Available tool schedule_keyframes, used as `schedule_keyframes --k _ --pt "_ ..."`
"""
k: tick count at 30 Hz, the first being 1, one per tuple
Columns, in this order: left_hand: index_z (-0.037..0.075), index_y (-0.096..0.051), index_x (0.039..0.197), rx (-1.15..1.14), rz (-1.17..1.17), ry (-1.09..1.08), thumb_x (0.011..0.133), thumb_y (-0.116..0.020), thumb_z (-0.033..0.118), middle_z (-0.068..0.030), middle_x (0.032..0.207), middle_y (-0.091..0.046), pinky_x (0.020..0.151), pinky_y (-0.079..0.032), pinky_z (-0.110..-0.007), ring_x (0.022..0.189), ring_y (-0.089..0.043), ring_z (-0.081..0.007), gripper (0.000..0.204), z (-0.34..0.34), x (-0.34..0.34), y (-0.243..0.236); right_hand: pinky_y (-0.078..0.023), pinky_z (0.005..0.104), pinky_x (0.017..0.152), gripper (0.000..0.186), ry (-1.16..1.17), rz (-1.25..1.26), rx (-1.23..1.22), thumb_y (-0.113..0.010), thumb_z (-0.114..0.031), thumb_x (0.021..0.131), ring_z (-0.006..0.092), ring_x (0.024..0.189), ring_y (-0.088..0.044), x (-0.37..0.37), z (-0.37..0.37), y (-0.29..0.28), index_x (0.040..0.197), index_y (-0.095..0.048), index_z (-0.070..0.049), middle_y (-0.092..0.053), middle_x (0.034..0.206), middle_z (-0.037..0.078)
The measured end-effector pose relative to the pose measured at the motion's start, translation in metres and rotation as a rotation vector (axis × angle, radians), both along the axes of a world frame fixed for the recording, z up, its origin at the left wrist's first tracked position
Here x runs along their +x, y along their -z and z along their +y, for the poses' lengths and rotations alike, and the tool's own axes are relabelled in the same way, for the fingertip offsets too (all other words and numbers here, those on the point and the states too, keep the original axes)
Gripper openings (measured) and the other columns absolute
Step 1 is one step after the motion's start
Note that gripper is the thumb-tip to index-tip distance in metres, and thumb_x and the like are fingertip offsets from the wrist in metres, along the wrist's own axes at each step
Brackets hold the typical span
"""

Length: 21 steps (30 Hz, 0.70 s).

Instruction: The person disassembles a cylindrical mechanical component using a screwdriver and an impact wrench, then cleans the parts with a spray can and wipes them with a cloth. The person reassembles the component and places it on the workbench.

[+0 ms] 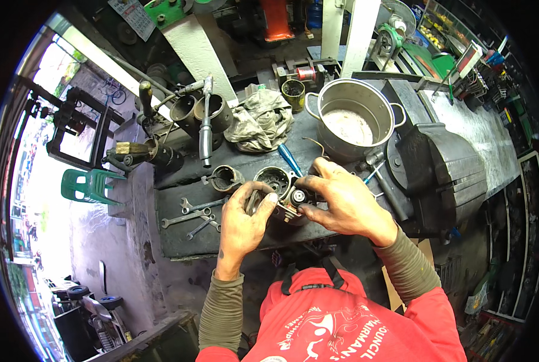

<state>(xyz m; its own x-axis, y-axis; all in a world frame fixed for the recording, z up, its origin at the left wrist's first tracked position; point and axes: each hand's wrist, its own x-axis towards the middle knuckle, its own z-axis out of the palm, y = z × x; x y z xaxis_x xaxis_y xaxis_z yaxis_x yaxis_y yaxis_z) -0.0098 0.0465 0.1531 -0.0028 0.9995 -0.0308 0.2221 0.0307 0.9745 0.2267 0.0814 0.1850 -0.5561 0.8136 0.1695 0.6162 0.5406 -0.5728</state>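
Observation:
A round, hollow metal housing stands at the near edge of the dark workbench, its open top facing up. My right hand closes its thumb and fingers round a small dark cylindrical metal part with a pale ring at its centre, right beside the housing. On the housing's left, my left hand is curled with thumb and forefinger about a dark rounded metal piece, mostly covered by the fingers. Just behind the housing lies a blue-handled screwdriver. A smaller metal cylinder stands to the left.
Several wrenches lie left of my left hand. A large metal pot, crumpled cloth and grimy can stand farther back. A hammer and a big black casing are at right. Upright metal tubes hold tools.

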Motion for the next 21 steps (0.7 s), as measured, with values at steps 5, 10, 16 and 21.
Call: schedule_keyframes --k 5,10,16,21 --pt "0.0 -0.07 0.107 -0.064 -0.041 0.0 0.098 -0.077 0.012 -0.0002 0.093 -0.067 0.076 -0.05 -0.026 0.084 -0.058 -0.007 0.016 0.007 0.004 -0.002 -0.05 0.0457 0.083 0.047 -0.032 0.026 -0.059 -0.083 -0.027 0.08 0.0357 0.096 -0.061 -0.002 0.012 0.005 0.118 -0.072 -0.001 -0.054 0.099 0.016" --pt "0.0 -0.07 0.108 -0.122 -0.043 -0.023 0.098 -0.077 0.013 0.0008 0.095 -0.067 0.076 -0.049 -0.025 0.084 -0.056 -0.0065 0.017 0.003 0.002 -0.003 -0.05 0.0438 0.08 0.044 -0.052 0.106 -0.15 -0.085 -0.025 0.075 0.0344 0.092 -0.061 0.0 0.021 0.004 0.108 -0.074 0.001 -0.055 0.095 0.015" --pt "0.002 -0.07 0.111 -0.115 -0.096 -0.046 0.1 -0.078 0.016 0.0027 0.094 -0.065 0.069 -0.045 -0.022 0.08 -0.054 -0.0039 0.019 0.0 0.003 0.002 -0.051 0.0397 0.073 0.05 0.012 0.371 -0.35 -0.091 -0.028 0.069 0.0274 0.081 -0.061 0.004 0.031 -0.006 0.101 -0.071 0.004 -0.06 0.088 0.013" --pt "0.002 -0.07 0.113 -0.069 -0.184 -0.114 0.103 -0.074 0.018 0.0019 0.094 -0.067 0.07 -0.047 -0.022 0.08 -0.056 -0.0047 0.019 -0.005 0.002 0.009 -0.057 0.0247 0.068 0.037 0.134 0.836 -0.833 -0.087 -0.01 0.086 0.0097 0.077 -0.069 0.021 0.03 -0.006 0.113 -0.069 0.007 -0.075 0.093 0.007"
